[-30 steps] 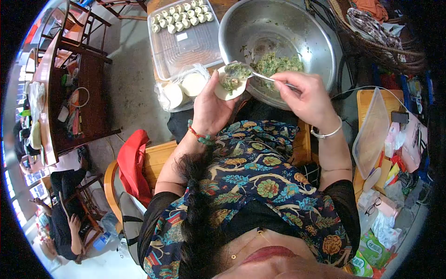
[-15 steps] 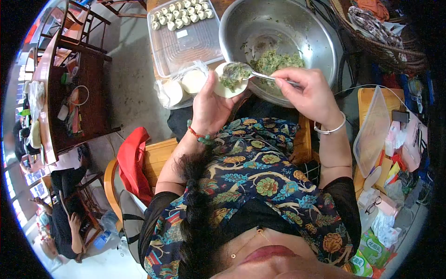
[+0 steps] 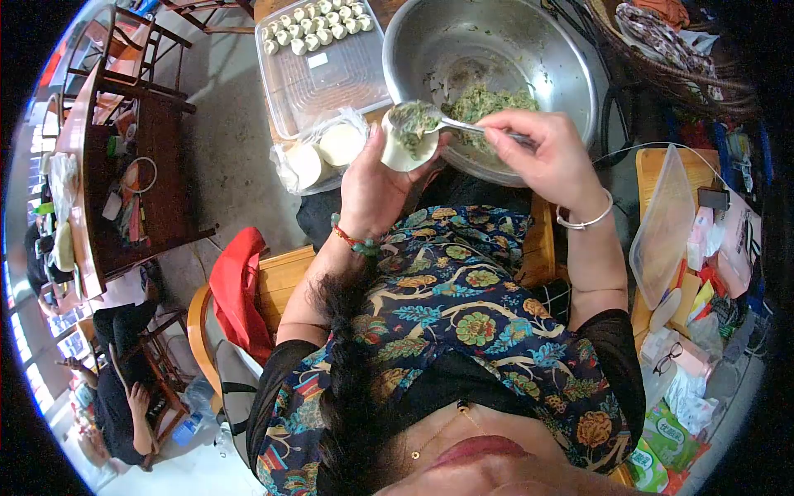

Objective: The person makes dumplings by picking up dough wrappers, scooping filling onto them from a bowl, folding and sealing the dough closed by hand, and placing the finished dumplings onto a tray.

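Note:
My left hand point(image 3: 376, 178) cradles a round white dumpling wrapper point(image 3: 403, 159), thumb on its left edge and fingers beneath. A lump of green filling point(image 3: 409, 140) lies on the wrapper. My right hand point(image 3: 542, 153) pinches the handle of a metal spoon point(image 3: 463, 126), whose bowl presses against the filling. Behind the hands, a large steel basin point(image 3: 571, 66) contains more chopped green filling point(image 3: 488, 106). Two stacks of wrappers point(image 3: 341, 146) sit in a clear plastic bag point(image 3: 284, 169) left of my left hand.
A clear plastic tray point(image 3: 318, 91) bears rows of folded dumplings point(image 3: 318, 25) at its far end. A wicker basket point(image 3: 662, 70) holds cloth at the upper right. At right, a wooden chair point(image 3: 653, 169) carries a plastic lid point(image 3: 668, 223). Another person point(image 3: 124, 405) sits at lower left.
The wrapper now curves up more around the filling in my left hand. The spoon has shifted slightly left and up, still against the filling. The whole view has moved a little.

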### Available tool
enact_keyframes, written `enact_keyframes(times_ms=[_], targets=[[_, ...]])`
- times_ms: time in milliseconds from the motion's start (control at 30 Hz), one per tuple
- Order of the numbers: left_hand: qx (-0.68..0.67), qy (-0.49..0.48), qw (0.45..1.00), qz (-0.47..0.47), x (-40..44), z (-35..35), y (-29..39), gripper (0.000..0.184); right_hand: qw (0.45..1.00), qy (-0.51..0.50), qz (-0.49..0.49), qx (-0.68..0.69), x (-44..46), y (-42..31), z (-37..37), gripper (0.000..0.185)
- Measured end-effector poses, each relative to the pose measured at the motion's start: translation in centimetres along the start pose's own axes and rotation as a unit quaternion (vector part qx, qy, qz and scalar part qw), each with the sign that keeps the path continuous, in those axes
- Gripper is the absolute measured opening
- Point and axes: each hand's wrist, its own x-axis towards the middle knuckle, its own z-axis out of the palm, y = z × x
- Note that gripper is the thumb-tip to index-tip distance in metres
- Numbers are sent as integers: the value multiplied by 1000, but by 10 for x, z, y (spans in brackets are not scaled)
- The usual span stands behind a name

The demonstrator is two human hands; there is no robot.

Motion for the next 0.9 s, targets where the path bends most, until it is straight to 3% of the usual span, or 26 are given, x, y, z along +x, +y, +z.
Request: enact_keyframes(times_ms=[100,333,433,600,900], targets=[[5,-6,1000,4,2,-2,1,53,997,43,-52,-48,-1,4,-5,11],[-41,-15,999,-24,-1,-5,2,53,995,21,-84,-52,-5,10,-2,12],[-17,-20,999,-22,-1,-2,0,52,993,-11,-1,-117,-5,9,-3,14],[-9,-4,1000,-12,1,-7,-1,51,994,50,-57,-77,-8,5,-6,13],[-12,7,999,-44,6,-17,-7,51,980,39,-124,-148,-8,16,16,12]])
